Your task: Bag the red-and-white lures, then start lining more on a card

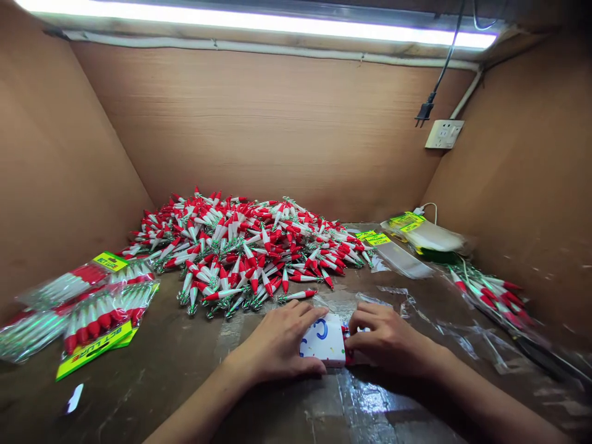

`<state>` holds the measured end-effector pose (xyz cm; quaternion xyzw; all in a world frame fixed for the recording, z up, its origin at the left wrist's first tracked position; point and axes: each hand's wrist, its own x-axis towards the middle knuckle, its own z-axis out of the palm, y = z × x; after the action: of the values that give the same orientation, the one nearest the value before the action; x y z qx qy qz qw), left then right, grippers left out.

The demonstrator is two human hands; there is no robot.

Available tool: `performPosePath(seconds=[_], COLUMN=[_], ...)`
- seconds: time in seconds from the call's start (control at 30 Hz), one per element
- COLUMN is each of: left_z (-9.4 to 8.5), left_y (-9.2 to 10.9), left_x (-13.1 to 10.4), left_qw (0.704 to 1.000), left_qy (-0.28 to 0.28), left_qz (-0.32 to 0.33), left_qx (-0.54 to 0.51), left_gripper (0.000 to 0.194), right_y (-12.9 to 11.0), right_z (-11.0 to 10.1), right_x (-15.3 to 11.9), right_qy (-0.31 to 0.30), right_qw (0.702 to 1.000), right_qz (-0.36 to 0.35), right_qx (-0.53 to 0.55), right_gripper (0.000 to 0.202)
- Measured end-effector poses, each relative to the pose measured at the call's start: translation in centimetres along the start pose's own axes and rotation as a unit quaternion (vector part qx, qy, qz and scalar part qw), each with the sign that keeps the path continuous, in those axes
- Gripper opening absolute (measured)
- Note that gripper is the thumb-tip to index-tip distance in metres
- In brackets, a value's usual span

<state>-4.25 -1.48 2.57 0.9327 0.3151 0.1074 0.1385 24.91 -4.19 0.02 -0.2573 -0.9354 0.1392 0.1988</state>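
My left hand (280,336) is closed around a small white box (324,342) with blue lettering and coloured dots, lying low on the table with its long side across my view. At the right end of the box, red tips of squid jigs (348,356) show. Curled fingers of my right hand (388,338) press at these tips; how many jigs are there is hidden. Just beyond my hands spreads a big heap of red-and-white squid jigs (250,246) with green hooks. One loose jig (300,295) lies right behind my left fingers.
Filled clear packs (99,311) with yellow-green header cards lie at the left. Flat clear bags (402,256) and a bag stack (430,234) lie at the back right, near more jigs (494,296). A plug (424,111) hangs above beside a wall socket (444,134).
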Motion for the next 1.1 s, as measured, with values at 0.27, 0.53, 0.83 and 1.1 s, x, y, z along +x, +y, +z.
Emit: performPosePath(seconds=[0.27,0.53,0.83,1.1], left_z=[0.0,-0.1,0.0,1.0], left_y=[-0.1,-0.3,0.4,0.0], left_x=[-0.2,-0.2,-0.3,-0.6], left_qw=[1.0,1.0,0.998,0.998], left_qy=[0.005,0.004,0.008,0.025], left_qz=[0.003,0.016,0.055,0.053], left_qx=[0.003,0.003,-0.011,-0.016], left_gripper=[0.088,0.088,0.084,0.08], right_y=[-0.3,3.1,3.3,2.8], right_z=[1.0,-2.9,-3.6,2.0], right_x=[0.5,-1.7,4.3,13.1], right_qy=[-0.005,0.194,0.127,0.096], right_qw=[0.998,0.977,0.99,0.986], right_qz=[-0.017,0.078,0.042,0.046], right_qx=[-0.058,0.04,-0.047,-0.132], right_gripper=[0.062,0.019,0.023,0.044])
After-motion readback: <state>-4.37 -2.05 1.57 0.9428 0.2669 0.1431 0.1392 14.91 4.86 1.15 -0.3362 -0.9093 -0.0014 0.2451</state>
